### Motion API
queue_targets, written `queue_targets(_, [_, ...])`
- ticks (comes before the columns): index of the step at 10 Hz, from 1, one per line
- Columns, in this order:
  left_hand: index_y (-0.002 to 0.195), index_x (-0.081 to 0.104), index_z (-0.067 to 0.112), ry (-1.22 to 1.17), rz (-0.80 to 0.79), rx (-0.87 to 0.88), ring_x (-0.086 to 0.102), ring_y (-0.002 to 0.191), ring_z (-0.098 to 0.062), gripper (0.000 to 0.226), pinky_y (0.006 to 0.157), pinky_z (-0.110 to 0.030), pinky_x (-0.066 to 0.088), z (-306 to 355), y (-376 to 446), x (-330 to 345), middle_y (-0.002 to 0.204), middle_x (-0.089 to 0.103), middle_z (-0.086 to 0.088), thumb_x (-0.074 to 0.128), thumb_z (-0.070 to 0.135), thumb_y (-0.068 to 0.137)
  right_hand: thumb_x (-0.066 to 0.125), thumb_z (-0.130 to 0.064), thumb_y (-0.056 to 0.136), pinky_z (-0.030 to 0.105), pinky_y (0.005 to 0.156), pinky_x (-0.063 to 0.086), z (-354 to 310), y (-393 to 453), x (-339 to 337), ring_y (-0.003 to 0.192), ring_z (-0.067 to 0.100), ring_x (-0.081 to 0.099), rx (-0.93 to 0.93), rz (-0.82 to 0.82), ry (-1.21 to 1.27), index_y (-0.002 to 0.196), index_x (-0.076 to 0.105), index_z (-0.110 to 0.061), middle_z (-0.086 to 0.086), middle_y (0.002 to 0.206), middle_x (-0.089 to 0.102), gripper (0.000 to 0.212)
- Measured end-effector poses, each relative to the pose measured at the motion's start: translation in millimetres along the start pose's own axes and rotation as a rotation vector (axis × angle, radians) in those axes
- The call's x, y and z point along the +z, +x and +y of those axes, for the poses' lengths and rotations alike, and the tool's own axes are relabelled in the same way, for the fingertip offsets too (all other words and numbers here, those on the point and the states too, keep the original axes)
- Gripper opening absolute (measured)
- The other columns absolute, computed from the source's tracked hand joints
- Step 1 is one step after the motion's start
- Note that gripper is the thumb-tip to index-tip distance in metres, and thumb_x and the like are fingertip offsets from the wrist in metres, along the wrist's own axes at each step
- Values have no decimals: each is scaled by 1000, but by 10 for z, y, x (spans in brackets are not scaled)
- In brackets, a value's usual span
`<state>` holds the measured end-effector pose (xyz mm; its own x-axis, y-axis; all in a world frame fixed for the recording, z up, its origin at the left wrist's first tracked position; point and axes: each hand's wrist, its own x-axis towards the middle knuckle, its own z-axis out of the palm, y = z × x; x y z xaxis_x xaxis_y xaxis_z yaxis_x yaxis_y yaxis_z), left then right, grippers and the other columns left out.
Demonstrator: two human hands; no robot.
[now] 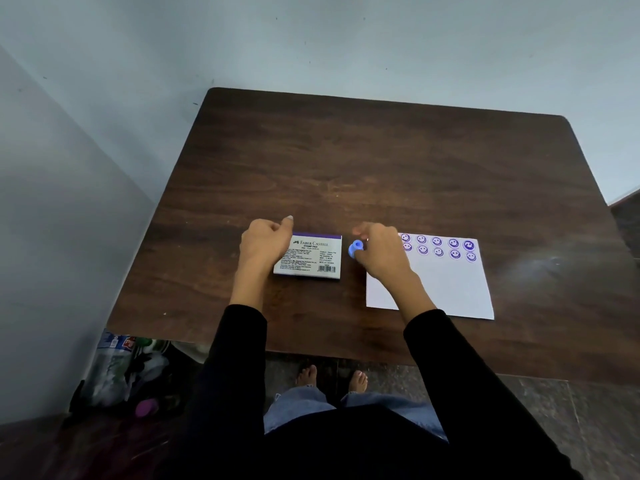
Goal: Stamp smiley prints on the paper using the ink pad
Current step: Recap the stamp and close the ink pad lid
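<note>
A closed white stamp pad box [313, 256] with printed text lies on the dark wooden table [381, 168]. My left hand [265, 242] rests at the box's left edge, fingers curled, thumb raised; whether it grips the box I cannot tell. My right hand [379, 252] holds a small blue stamp [356, 249] between the box and the white paper [446, 285]. The paper carries two rows of several purple smiley prints [438, 247] along its far edge. The hand covers the paper's near-left corner area.
The table's front edge runs just before my body. On the floor at the left stands a bag of plastic bottles and wrappers [121, 372]. Pale walls enclose the table's far and left sides. My bare feet [332, 375] show under the table edge.
</note>
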<state>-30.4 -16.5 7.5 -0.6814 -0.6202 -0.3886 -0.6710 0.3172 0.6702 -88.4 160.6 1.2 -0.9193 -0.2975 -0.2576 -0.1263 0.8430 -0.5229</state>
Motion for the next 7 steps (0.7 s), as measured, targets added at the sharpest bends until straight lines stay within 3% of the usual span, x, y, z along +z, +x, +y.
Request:
queue_targets(1, [47,33,17,16,0,43,48,58,-17,55,66,-31,35,57,-5,50,52,45,1,49,46,91,56,0,76,39,72,53,-11,-28,34,91,39,60,6,-1,-13,86,71,-8,20,91,69,19])
queue_targets(2, [47,36,16,32,-18,52,51,65,-22,54,68,-31,36,108,-22,87,54,47,1,49,47,90,55,2,73,33,59,44,-11,-26,42,75,40,55,16,-13,-44,65,61,-2,21,75,62,11])
queue_targets(4, [80,66,11,64,-61,134,57,85,-25,40,75,-31,41,202,-103,186,73,63,-4,48,44,92,58,-2,77,36,74,51,6,-49,33,89,37,59,18,-41,-26,79,65,-8,19,93,64,10])
queue_targets(5, [85,65,11,123,-25,206,61,91,-29,36,78,-33,44,237,-165,257,88,69,-11,46,40,95,61,-10,79,40,88,52,59,-71,-9,107,32,60,38,-42,13,115,61,-11,13,117,65,36])
queue_targets(6, [99,65,9,119,81,312,62,95,-29,30,76,-33,44,259,-249,348,96,70,-11,43,29,97,61,-10,79,37,84,48,110,-103,-18,108,30,58,34,93,93,116,59,-13,10,118,64,37])
queue_targets(7, [118,59,4,91,153,403,60,108,-29,29,92,-36,43,293,-348,477,114,67,-14,43,17,97,50,-4,85,40,84,47,149,-106,15,111,30,55,41,322,166,119,58,-10,11,122,60,35])
